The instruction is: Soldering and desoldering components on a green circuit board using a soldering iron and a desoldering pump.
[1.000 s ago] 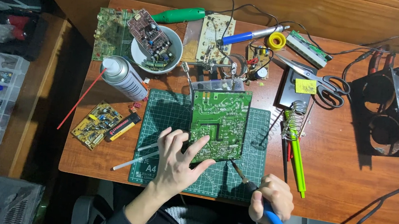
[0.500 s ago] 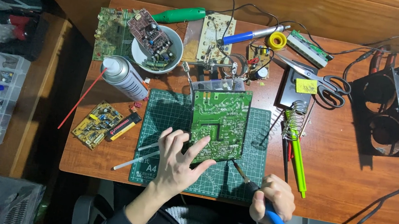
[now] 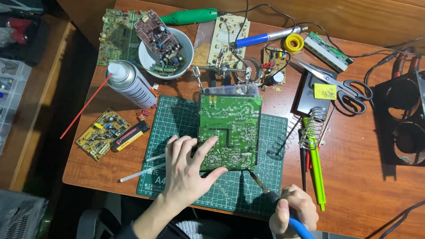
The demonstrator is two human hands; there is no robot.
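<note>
Soldering work on the green board, iron poised at its near edge.

The left hand [image 3: 186, 171] lies spread flat, fingers splayed, pressing the lower left corner of the green circuit board [image 3: 228, 131] onto the cutting mat [image 3: 267, 140]; it grips nothing, only pins the board. The right hand [image 3: 293, 211] is closed in a fist round the blue-handled soldering iron [image 3: 286, 215], whose tip sits just past its knuckles, near the board's bottom right edge; I cannot tell whether it touches. To my eye the board is being steadied for a joint, and the next touch wants a still board and a finely placed tip. A spray can [image 3: 131, 84] stands well beyond the left hand.
</note>
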